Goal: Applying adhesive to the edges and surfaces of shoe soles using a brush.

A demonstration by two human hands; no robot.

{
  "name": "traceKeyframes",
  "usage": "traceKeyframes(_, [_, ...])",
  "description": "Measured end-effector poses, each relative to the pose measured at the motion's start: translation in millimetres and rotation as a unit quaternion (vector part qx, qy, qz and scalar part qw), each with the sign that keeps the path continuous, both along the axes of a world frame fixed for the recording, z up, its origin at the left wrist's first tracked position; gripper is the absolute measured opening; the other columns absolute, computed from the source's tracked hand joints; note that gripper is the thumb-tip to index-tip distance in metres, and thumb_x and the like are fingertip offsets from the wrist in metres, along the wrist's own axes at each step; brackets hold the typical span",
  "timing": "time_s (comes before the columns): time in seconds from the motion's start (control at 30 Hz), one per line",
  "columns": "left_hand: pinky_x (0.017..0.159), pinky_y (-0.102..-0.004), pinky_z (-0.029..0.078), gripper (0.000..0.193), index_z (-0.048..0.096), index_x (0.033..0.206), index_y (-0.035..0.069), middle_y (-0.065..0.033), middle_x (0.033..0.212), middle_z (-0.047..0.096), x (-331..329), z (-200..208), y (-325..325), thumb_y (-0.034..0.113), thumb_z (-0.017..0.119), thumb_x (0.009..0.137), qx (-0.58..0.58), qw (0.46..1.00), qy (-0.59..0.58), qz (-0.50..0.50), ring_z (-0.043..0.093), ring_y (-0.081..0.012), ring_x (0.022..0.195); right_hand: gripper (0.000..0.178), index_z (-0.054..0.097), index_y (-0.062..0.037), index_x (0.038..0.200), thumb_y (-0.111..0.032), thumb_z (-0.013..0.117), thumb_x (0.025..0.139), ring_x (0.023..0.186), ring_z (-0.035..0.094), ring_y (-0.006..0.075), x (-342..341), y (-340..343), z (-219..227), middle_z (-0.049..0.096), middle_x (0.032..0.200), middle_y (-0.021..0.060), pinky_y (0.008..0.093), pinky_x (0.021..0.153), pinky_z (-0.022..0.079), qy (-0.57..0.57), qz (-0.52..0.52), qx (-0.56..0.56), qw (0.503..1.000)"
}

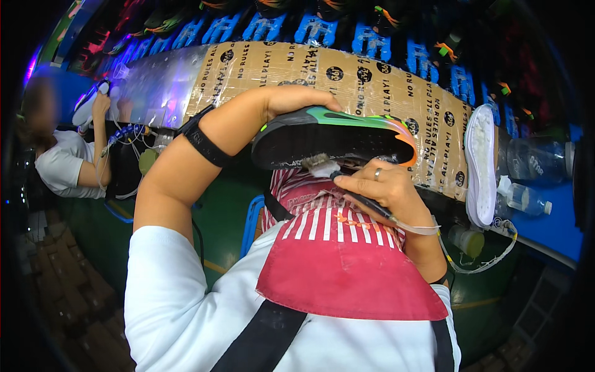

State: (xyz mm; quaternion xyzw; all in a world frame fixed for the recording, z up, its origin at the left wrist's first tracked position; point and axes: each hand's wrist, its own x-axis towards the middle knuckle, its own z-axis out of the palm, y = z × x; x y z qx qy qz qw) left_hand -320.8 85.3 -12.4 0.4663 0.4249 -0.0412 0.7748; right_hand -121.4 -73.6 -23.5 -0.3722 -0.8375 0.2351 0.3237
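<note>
- Bench (pixel 273 73) beyond my fingers.
- My left hand (pixel 299 101), fingers mostly hidden, holds the shoe (pixel 328 139), its length left-right.
- My right hand (pixel 389 186) pinches a brush (pixel 323 168), shoe just ahead.

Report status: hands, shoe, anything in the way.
Left hand holding colourful shoe, black underside showing. Right hand gripping brush, bristles at shoe's near edge. White sole off right, not in the way.

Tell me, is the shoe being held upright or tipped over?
Tipped over: the left hand holds the shoe with its black underside facing the camera, and the right hand holds a brush at its near edge.
</note>
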Motion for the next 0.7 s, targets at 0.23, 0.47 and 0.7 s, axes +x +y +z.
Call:
traceKeyframes(0.23, [0.065,-0.0265,0.052,0.030,0.064,0.095,0.003,-0.0093,0.084,0.066,-3,-26,-19,0.029,0.059,0.081,-0.074,0.982,-0.099,0.143,0.064,-0.0153,0.070,0.024,0.068,-0.0010,0.093,-0.008,0.071,0.070,0.060,0.057,0.0186,11,7,12,0.062,0.068,0.0103,0.0281,0.057,0.043,0.126,-0.063,-0.135,0.981])
traceKeyframes(0.47, [0.076,-0.0338,0.054,0.042,0.057,0.111,-0.003,-0.0172,0.095,0.066,13,-44,-41,0.028,0.044,0.086,-0.163,0.931,-0.225,0.237,0.066,-0.0233,0.080,0.018,0.068,0.0001,0.093,-0.008,0.068,0.077,0.066,0.056,0.0064,40,17,-17,0.065,0.075,0.0026,0.0201,0.061,0.044,0.321,-0.240,-0.236,0.885])
traceKeyframes(0.7, [0.072,-0.0320,0.056,0.041,0.058,0.110,0.000,-0.0150,0.094,0.066,16,-54,-53,0.030,0.041,0.087,-0.164,0.921,-0.221,0.277,0.067,-0.0211,0.076,0.019,0.067,-0.0006,0.095,-0.005,0.067,0.076,0.067,0.058,0.0127,62,27,-28,0.064,0.078,0.0071,0.0246,0.061,0.044,0.221,-0.396,-0.038,0.890])
